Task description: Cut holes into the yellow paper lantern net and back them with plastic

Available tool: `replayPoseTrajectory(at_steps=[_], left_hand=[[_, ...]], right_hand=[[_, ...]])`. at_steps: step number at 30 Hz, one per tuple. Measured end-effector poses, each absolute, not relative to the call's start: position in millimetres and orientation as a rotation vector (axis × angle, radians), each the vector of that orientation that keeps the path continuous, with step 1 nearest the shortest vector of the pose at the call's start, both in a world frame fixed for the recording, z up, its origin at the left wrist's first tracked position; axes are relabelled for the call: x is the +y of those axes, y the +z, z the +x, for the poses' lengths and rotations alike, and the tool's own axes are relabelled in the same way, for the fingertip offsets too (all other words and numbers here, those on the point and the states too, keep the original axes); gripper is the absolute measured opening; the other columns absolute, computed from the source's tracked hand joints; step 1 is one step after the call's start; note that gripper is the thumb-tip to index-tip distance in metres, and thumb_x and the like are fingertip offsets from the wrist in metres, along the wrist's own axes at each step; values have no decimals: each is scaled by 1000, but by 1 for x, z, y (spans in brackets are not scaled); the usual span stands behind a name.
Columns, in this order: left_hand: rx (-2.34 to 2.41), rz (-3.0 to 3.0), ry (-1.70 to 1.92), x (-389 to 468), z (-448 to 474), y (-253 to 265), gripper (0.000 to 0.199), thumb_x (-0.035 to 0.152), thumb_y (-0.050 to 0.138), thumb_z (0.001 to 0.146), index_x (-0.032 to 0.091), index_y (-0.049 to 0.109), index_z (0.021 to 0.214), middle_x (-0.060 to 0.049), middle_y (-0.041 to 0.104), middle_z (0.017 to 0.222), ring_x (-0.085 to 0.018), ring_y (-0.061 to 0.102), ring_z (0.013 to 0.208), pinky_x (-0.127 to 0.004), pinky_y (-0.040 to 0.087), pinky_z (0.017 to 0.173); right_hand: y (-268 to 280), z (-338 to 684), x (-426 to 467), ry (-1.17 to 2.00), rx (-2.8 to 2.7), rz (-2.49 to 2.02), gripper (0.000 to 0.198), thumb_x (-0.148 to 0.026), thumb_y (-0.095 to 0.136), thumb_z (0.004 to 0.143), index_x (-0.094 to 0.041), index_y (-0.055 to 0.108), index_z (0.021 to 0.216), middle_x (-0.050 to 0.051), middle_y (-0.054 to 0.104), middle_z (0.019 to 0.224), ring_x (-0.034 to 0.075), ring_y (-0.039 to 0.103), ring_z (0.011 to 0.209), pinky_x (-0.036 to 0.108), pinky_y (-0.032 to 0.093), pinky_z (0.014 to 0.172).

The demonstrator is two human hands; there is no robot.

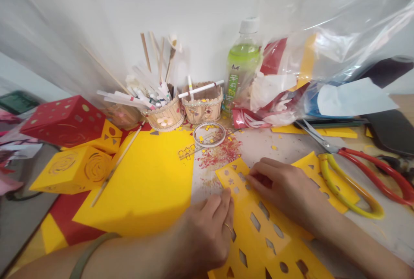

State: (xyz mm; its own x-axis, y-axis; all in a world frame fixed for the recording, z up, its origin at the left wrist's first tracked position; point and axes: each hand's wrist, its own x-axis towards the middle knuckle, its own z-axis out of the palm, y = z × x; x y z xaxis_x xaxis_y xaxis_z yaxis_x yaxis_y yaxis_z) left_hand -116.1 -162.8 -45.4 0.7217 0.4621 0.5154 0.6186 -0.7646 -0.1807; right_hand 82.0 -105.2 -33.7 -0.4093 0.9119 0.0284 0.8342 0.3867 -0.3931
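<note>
A sheet of yellow paper (252, 203) with cut-out diamonds, circles and star shapes lies in front of me, its surface partly glossy. At its left edge my left hand (208, 227) is closed, fingertips gripping the margin. My right hand (284, 184) pinches the opposite edge near the far end, thumb and finger together. Whether a thin clear layer sits between those fingers I cannot tell. Right of my right hand lies another cut-out yellow piece (307, 162), partly under scissors (336, 152) with one red and one yellow handle.
Plain yellow paper (155, 175) with a wooden stick (118, 162) lies left. Red (67, 119) and yellow boxes (73, 169) stand beyond. Behind are a tape roll (209, 134), a stencil ruler (187, 152), pen baskets (164, 117), a bottle (242, 63) and a plastic bag of scraps (274, 98).
</note>
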Motion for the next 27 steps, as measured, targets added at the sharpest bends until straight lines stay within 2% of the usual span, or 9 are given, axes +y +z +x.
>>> replayPoseTrajectory(at_steps=[5,11,15,20,24,27], left_hand=[[-833,-2585,-619,-162,-117,-47,29,3,38,82,-1,65,92,-21,69,91,-20,65,66,-28,51,49],[-816,-2634,-614,-162,-119,-46,31,6,36,84,0,65,93,-20,69,93,-21,65,68,-28,52,51],[-819,-2703,-538,-159,-123,-41,32,7,34,86,3,64,96,-19,68,98,-21,64,72,-27,52,54],[-767,-2848,-413,-149,-132,-36,22,10,43,86,7,61,99,-14,67,101,-18,62,81,-25,53,60],[-808,-2955,-499,-140,-139,-38,19,10,48,84,11,62,96,-6,69,98,-17,62,83,-26,54,66],[-997,-3020,-680,-137,-139,-38,20,14,43,89,14,62,93,-4,69,93,-14,62,80,-25,53,71]], right_hand=[[-31,95,-99,320,-2428,-1452,24,-28,41,86,-19,62,76,6,60,75,15,56,60,27,40,55],[-30,98,-96,706,-2538,-1108,25,-20,40,89,-22,64,94,5,60,88,13,59,74,26,46,65],[-35,99,-94,686,-2570,-1129,25,-19,38,90,-20,63,90,5,59,88,15,58,81,28,46,71],[-31,97,-93,741,-2587,-1120,25,-23,40,90,-22,64,96,5,59,91,15,58,80,28,45,70],[-28,117,-85,695,-2580,-1241,22,-33,49,85,-21,62,99,8,60,97,20,56,89,35,45,77],[-26,143,-79,610,-2611,-1313,36,-45,61,76,-24,61,105,8,57,108,25,51,102,39,42,85]])
